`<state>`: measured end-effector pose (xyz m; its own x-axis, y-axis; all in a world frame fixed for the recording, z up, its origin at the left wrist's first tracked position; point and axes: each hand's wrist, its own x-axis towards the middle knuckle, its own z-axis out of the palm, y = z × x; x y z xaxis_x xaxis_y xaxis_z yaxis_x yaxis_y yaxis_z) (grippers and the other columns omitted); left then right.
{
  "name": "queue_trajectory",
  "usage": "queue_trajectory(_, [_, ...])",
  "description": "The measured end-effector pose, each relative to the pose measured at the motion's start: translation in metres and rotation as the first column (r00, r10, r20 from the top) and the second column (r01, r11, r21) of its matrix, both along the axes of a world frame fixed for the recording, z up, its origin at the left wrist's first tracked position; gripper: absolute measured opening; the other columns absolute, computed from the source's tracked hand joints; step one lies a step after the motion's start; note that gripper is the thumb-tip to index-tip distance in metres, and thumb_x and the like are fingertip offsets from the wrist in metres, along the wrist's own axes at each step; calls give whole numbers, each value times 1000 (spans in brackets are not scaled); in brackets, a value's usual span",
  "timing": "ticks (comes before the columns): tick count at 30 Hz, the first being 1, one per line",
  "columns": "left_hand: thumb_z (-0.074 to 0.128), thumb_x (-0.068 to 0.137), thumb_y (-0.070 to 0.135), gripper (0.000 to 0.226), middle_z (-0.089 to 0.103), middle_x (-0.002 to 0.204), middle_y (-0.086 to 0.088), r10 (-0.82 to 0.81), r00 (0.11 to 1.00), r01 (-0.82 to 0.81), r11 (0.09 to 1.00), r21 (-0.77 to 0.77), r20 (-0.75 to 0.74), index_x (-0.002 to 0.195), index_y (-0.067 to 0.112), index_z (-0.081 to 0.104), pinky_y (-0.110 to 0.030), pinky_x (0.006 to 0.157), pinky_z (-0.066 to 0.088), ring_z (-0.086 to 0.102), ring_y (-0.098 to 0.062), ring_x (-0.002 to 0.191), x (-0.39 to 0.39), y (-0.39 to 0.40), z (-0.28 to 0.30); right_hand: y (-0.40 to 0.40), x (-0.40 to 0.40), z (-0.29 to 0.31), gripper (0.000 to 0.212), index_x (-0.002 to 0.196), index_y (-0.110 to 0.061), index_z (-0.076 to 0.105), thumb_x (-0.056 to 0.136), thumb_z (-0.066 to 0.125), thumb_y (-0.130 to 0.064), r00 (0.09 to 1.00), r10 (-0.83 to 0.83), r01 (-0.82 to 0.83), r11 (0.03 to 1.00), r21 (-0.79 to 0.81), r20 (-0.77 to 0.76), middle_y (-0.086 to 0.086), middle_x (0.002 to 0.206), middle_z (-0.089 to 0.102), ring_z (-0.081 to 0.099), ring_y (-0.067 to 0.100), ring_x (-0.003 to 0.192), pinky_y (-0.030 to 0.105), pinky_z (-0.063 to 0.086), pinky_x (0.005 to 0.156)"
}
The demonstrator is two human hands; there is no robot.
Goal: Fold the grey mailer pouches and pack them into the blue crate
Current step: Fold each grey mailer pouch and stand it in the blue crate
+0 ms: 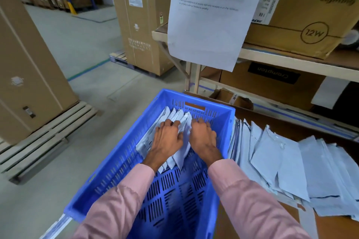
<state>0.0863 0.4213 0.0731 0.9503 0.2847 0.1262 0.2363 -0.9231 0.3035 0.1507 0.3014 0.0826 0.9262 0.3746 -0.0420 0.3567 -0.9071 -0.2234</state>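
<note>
A blue slotted crate (108,176) stands in front of me. Several folded grey mailer pouches (181,122) stand on edge in a row against its far end. My left hand (167,139) lies on top of the row with its fingers curled over the pouches' upper edges. My right hand (204,136) lies beside it on the right end of the row, fingers curled down over the pouches. The near half of the crate floor is bare. A spread of unfolded grey pouches (291,165) lies on the brown table to the right of the crate.
A shelf rack (291,58) with cardboard boxes stands behind the table, and a printed sheet (209,13) hangs from it. Tall cartons on wooden pallets (48,141) stand left and at the back on the concrete floor.
</note>
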Motion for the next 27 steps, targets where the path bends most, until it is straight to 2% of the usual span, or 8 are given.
queue_trajectory(5, [56, 93, 29, 47, 58, 131, -9, 18, 993, -20, 1000, 14, 117, 140, 22, 55, -46, 93, 47, 55, -35, 117, -13, -38, 28, -42, -8, 34, 48, 143, -15, 47, 96, 59, -17, 977, 60, -80, 993, 92, 203, 8, 144, 48, 41, 31, 139, 46, 46, 102])
queue_trajectory(11, [63, 91, 24, 43, 61, 123, -14, 44, 956, -50, 999, 16, 290, 133, 15, 62, -49, 90, 46, 55, -40, 112, -36, -125, 51, -138, -15, 51, 37, 131, -14, 53, 94, 61, -15, 964, 14, -74, 973, 218, 265, 7, 134, 52, 49, 32, 127, 44, 51, 91])
queue_trajectory(15, [58, 89, 28, 40, 61, 113, -15, -4, 937, -10, 999, 38, 349, 126, 16, 63, -49, 83, 49, 57, -41, 102, -44, -195, 49, -211, -26, 41, 44, 134, -14, 55, 91, 63, -12, 954, -12, -76, 956, 282, 299, 8, 135, 54, 51, 32, 126, 44, 53, 89])
queue_trajectory(19, [51, 88, 36, 48, 62, 118, -13, -32, 942, 36, 999, -4, 334, 130, 16, 64, -47, 88, 51, 58, -38, 107, -47, -256, 29, -267, -40, 21, 40, 135, -17, 57, 95, 63, -14, 962, -49, -50, 937, 346, 270, 6, 137, 56, 54, 31, 125, 44, 54, 89])
queue_trajectory(24, [60, 93, 27, 46, 60, 133, -12, -36, 986, 60, 988, -146, 161, 138, 17, 61, -47, 102, 48, 54, -33, 120, -53, -312, -5, -316, -54, -8, 43, 140, -19, 54, 99, 65, -25, 988, -75, 23, 938, 347, 138, 7, 143, 53, 54, 29, 128, 42, 54, 99])
queue_trajectory(27, [64, 91, 23, 47, 59, 132, -10, -55, 994, 68, 989, -135, 98, 138, 17, 60, -46, 99, 50, 53, -32, 120, -52, -326, -20, -333, -62, -28, 39, 138, -18, 54, 100, 61, -23, 990, -101, 58, 930, 362, 101, 7, 141, 54, 56, 29, 124, 42, 55, 97])
